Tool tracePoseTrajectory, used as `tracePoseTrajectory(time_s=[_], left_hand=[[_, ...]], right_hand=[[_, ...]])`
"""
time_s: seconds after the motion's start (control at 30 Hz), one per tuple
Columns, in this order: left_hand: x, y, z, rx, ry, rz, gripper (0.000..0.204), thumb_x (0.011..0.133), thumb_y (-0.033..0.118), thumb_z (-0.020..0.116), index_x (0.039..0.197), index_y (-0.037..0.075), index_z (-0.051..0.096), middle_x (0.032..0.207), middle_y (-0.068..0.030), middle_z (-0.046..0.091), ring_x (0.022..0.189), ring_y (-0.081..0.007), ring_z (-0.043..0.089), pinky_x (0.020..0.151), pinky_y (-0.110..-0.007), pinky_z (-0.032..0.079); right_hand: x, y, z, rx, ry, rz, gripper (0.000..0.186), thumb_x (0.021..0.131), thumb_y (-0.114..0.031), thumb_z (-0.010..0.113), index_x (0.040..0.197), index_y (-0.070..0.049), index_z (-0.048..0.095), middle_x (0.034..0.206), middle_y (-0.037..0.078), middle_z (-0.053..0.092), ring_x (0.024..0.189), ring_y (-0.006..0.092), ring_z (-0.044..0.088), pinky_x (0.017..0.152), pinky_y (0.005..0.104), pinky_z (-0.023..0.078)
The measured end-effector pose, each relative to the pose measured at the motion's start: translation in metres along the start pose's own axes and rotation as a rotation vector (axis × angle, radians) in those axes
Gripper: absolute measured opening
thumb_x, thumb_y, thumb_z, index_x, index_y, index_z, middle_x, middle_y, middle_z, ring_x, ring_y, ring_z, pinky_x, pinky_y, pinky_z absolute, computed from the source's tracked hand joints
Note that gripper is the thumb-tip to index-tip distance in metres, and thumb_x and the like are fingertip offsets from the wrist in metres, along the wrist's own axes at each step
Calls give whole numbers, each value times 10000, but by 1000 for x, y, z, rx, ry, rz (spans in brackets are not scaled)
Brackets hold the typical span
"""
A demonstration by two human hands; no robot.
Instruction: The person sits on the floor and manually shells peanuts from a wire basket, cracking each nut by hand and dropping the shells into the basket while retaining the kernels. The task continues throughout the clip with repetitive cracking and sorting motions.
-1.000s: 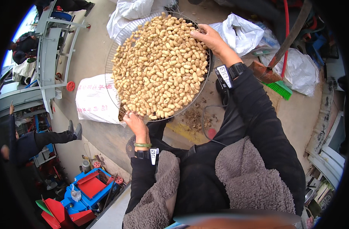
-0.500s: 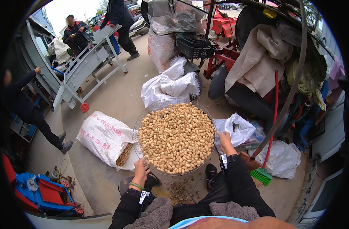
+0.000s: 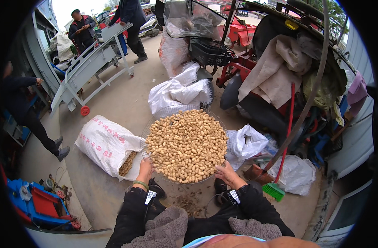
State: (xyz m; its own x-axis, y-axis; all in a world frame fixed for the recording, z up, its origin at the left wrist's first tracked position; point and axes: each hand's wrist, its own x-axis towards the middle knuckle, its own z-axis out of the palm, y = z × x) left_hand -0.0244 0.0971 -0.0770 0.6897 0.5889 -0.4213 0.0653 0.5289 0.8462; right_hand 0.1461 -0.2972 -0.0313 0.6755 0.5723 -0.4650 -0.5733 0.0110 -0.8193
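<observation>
A round wire basket (image 3: 144, 133), heaped with unshelled peanuts (image 3: 184, 144), is held out in front of me over the ground. My left hand (image 3: 145, 170) grips its rim at the near left, with a green bangle around the wrist. At the near right, my right hand (image 3: 227, 173) is closed on the rim, its fingers partly hidden beneath the basket. Left of the basket lies a white woven sack (image 3: 106, 142) on its side, with more peanuts (image 3: 127, 164) showing in its mouth.
Beyond the basket sits a crumpled white sack (image 3: 176, 93). To the right are a plastic bag (image 3: 249, 142), a green-bristled broom (image 3: 274, 191) and a cloth-draped vehicle (image 3: 275, 72). A grey wheeled conveyor frame (image 3: 87, 68) and several people stand at the far left.
My right hand has slid along the rim from the right side to the near right. The left hand has shifted slightly up the rim. A person at far left has lowered a pointing arm.
</observation>
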Motion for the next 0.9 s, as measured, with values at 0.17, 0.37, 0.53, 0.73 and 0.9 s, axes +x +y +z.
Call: tracePoseTrajectory(time_s=[0.17,0.37,0.53,0.73,0.9], left_hand=[[-37,-25,24,-18,-104,-136,243,976,16,512,1200,72,436,1082,-123,643,967,-303,702,841,-490,598],[-88,-67,68,-35,-335,-379,427,1019,190,632,1343,108,366,1450,-194,461,1261,-415,587,969,-523,560],[-88,-46,48,-10,-176,-570,1050,898,548,757,1630,136,128,1642,-290,190,1421,-504,392,1081,-572,459],[-27,10,4,38,-22,-257,1010,894,630,702,1631,151,204,1622,-195,314,1392,-379,441,1094,-531,399],[1,14,8,15,-106,-127,488,1020,364,625,1392,125,420,1233,-71,543,974,-228,588,900,-430,528]], right_hand=[[27,-18,-16,118,192,-206,740,934,-219,742,1540,-119,330,1467,88,516,1208,234,604,979,397,501],[62,-45,-54,163,186,-393,837,930,-190,740,1557,59,245,1537,218,433,1342,277,519,1107,396,437],[67,-28,-61,115,416,-400,860,926,-146,717,1565,87,191,1512,246,461,1348,278,511,1130,386,404],[35,11,-24,250,183,-203,685,913,-99,689,1463,15,296,1416,200,494,1265,327,563,968,447,562],[13,6,-11,172,255,-126,588,871,-43,623,1371,-67,314,1336,188,490,1176,324,606,871,527,591]])
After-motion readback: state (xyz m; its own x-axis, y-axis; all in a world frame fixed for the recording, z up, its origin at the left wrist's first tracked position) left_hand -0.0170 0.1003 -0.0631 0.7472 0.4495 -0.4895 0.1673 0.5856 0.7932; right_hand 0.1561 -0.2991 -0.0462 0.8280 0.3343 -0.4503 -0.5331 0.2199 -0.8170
